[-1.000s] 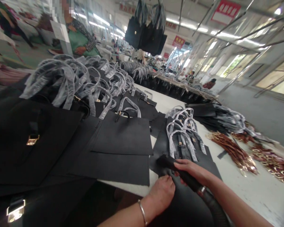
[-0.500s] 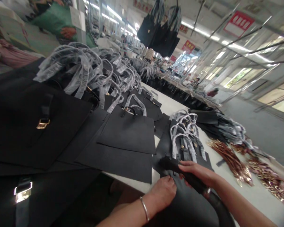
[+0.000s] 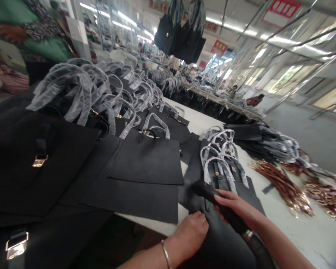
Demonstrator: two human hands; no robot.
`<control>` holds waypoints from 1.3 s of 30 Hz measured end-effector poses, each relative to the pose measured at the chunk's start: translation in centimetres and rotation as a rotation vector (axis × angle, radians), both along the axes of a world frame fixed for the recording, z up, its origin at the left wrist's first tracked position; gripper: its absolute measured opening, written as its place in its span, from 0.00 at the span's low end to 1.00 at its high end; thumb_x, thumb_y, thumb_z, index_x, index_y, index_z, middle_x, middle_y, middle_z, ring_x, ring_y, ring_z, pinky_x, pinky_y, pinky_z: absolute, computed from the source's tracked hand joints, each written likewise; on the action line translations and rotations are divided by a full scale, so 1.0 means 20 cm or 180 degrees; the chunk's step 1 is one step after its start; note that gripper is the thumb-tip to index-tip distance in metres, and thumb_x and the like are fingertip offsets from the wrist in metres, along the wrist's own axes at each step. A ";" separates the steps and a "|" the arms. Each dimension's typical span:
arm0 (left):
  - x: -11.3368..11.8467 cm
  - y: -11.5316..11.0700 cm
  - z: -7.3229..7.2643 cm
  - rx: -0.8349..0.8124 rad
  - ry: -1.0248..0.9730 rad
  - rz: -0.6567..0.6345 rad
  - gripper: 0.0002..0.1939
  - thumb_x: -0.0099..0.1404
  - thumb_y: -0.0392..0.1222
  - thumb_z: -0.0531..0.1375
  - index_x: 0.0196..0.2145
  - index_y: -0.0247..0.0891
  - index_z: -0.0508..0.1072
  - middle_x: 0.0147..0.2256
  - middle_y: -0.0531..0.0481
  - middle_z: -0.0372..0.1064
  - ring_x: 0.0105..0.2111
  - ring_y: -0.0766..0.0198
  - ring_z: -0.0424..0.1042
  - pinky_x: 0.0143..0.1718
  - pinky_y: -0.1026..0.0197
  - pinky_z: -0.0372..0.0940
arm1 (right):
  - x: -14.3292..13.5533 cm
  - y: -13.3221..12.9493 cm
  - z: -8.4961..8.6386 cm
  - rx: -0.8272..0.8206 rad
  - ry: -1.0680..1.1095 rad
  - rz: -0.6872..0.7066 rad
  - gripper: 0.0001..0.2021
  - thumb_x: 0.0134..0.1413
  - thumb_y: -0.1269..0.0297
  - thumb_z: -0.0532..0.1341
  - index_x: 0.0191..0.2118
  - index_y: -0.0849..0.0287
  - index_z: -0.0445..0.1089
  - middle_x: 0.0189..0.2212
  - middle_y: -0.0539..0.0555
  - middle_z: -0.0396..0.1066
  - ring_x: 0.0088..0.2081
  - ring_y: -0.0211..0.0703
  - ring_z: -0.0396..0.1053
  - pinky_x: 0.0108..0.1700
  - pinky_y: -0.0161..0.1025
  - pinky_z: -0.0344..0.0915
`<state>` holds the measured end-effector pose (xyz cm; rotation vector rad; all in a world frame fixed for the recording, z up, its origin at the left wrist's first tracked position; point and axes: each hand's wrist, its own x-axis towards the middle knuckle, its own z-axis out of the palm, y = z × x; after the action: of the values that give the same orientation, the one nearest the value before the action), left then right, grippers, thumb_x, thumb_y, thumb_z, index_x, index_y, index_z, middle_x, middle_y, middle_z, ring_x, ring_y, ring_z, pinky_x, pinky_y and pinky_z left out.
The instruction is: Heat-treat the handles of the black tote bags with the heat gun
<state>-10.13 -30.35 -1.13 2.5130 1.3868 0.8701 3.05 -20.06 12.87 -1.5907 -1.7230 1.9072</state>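
Note:
My right hand [image 3: 239,207] is wrapped round a black wand-like hand tool [image 3: 205,189] with a metal collar and a thick dark tail that runs toward the bottom edge. The tool's blunt head is over a black leather-like bag piece [image 3: 222,246] in front of me. At this piece's left edge, my left hand [image 3: 193,229] is closed, fingers curled down on the material, a silver bangle on the wrist. Its fingertips are hidden. Just beyond the tool lie black bag pieces with plastic-wrapped handles [image 3: 217,158] and gold-toned buckles.
Left of my hands, black bag panels [image 3: 145,160] overlap, with wrapped handles [image 3: 72,87] heaped behind. On the white table [image 3: 285,201] at right lie brown straps with gold-toned hardware [image 3: 285,186]. Black bags [image 3: 179,37] hang overhead. A person's hand [image 3: 12,33] shows at upper left.
The view has shifted slightly. My right hand and the tool remain over the bag piece, and my left hand stays closed at its edge. At upper left, the other person's arm has moved left.

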 end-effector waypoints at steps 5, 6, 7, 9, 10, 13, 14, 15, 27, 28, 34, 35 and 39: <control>0.01 0.00 -0.02 0.0103 -0.0037 0.0050 0.10 0.66 0.30 0.52 0.44 0.30 0.68 0.43 0.43 0.70 0.44 0.60 0.69 0.51 0.60 0.63 | 0.01 -0.03 -0.03 -0.0405 -0.0208 0.0230 0.21 0.50 0.49 0.64 0.44 0.59 0.68 0.24 0.48 0.70 0.17 0.35 0.68 0.18 0.29 0.63; 0.01 0.00 -0.02 0.0098 -0.0006 0.0036 0.11 0.66 0.30 0.52 0.45 0.30 0.68 0.44 0.43 0.70 0.45 0.59 0.68 0.51 0.59 0.63 | -0.01 -0.02 -0.04 -0.0367 -0.0126 0.0271 0.20 0.50 0.49 0.64 0.42 0.60 0.68 0.24 0.48 0.70 0.17 0.34 0.67 0.18 0.29 0.63; 0.01 0.01 -0.02 0.0073 0.0028 0.0018 0.11 0.65 0.30 0.52 0.45 0.30 0.68 0.44 0.43 0.70 0.46 0.59 0.68 0.52 0.59 0.62 | -0.04 -0.02 -0.04 -0.0318 -0.0047 0.0303 0.19 0.50 0.49 0.64 0.40 0.60 0.68 0.24 0.48 0.69 0.17 0.33 0.67 0.18 0.29 0.63; 0.01 0.00 -0.01 -0.0009 0.0081 -0.0016 0.12 0.65 0.30 0.52 0.45 0.29 0.68 0.44 0.42 0.70 0.47 0.59 0.68 0.53 0.59 0.62 | -0.06 -0.01 -0.05 -0.0236 0.0055 0.0349 0.18 0.50 0.49 0.64 0.38 0.60 0.68 0.24 0.47 0.68 0.17 0.33 0.65 0.18 0.29 0.62; 0.01 0.00 -0.01 -0.0050 0.0095 -0.0017 0.12 0.65 0.29 0.52 0.45 0.29 0.68 0.45 0.41 0.70 0.47 0.60 0.68 0.53 0.60 0.61 | -0.06 -0.01 -0.04 -0.0219 0.0074 0.0363 0.18 0.49 0.49 0.65 0.38 0.60 0.68 0.23 0.47 0.68 0.17 0.33 0.65 0.18 0.29 0.62; 0.00 -0.01 0.00 -0.0083 0.0123 -0.0003 0.11 0.65 0.29 0.52 0.44 0.30 0.69 0.46 0.41 0.70 0.47 0.60 0.69 0.52 0.60 0.62 | 0.00 -0.03 -0.01 -0.0341 -0.0024 0.0438 0.19 0.48 0.51 0.66 0.41 0.60 0.69 0.22 0.46 0.68 0.17 0.33 0.65 0.18 0.29 0.63; 0.00 -0.01 0.00 -0.0058 0.0136 -0.0020 0.10 0.66 0.29 0.52 0.43 0.30 0.69 0.46 0.41 0.70 0.46 0.60 0.68 0.52 0.60 0.62 | 0.02 -0.03 0.01 -0.0397 -0.0087 0.0445 0.20 0.48 0.51 0.66 0.42 0.60 0.69 0.22 0.46 0.68 0.17 0.34 0.66 0.18 0.29 0.63; 0.00 -0.01 0.00 -0.0017 0.0156 -0.0049 0.10 0.66 0.30 0.52 0.43 0.30 0.69 0.45 0.41 0.70 0.46 0.60 0.68 0.51 0.60 0.62 | 0.04 -0.04 0.01 -0.0448 -0.0151 0.0443 0.20 0.48 0.51 0.66 0.43 0.59 0.69 0.22 0.47 0.68 0.17 0.34 0.66 0.18 0.29 0.63; -0.04 -0.03 0.04 -0.0068 0.0316 -0.0229 0.04 0.66 0.31 0.55 0.34 0.34 0.69 0.37 0.48 0.69 0.42 0.61 0.67 0.46 0.61 0.65 | -0.03 -0.04 0.00 0.0346 0.0266 -0.0230 0.27 0.51 0.53 0.64 0.55 0.57 0.63 0.23 0.46 0.68 0.18 0.35 0.67 0.19 0.30 0.62; -0.05 -0.03 0.05 -0.0091 0.0316 -0.0236 0.04 0.66 0.31 0.55 0.34 0.34 0.69 0.36 0.48 0.68 0.41 0.61 0.67 0.43 0.61 0.65 | 0.03 -0.05 0.02 0.0394 0.0239 -0.0350 0.28 0.52 0.54 0.64 0.56 0.57 0.62 0.23 0.46 0.69 0.19 0.36 0.68 0.20 0.31 0.63; -0.08 -0.05 0.05 -0.0135 0.0369 -0.0259 0.05 0.66 0.32 0.54 0.33 0.34 0.68 0.36 0.49 0.67 0.39 0.61 0.67 0.39 0.62 0.66 | 0.26 -0.15 0.04 0.0028 0.0054 -0.0508 0.30 0.51 0.52 0.65 0.57 0.58 0.61 0.24 0.48 0.70 0.18 0.37 0.69 0.18 0.31 0.64; -0.08 -0.06 0.05 -0.0128 0.0372 -0.0282 0.04 0.66 0.32 0.54 0.33 0.34 0.68 0.37 0.48 0.68 0.40 0.61 0.67 0.40 0.62 0.66 | 0.26 -0.17 0.03 -0.0054 0.0081 -0.0427 0.30 0.50 0.52 0.65 0.57 0.57 0.62 0.24 0.48 0.70 0.18 0.37 0.69 0.18 0.31 0.64; -0.08 -0.06 0.03 -0.0046 0.0347 -0.0498 0.05 0.67 0.31 0.53 0.36 0.33 0.69 0.40 0.47 0.69 0.44 0.61 0.67 0.46 0.61 0.65 | 0.11 -0.22 -0.04 -0.0343 0.0306 0.0031 0.24 0.50 0.53 0.65 0.50 0.59 0.68 0.24 0.47 0.70 0.17 0.34 0.68 0.17 0.29 0.63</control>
<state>-11.66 -31.57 -0.62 2.6506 1.1997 0.7010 5.34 -24.48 12.08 -1.5002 -1.6190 2.0772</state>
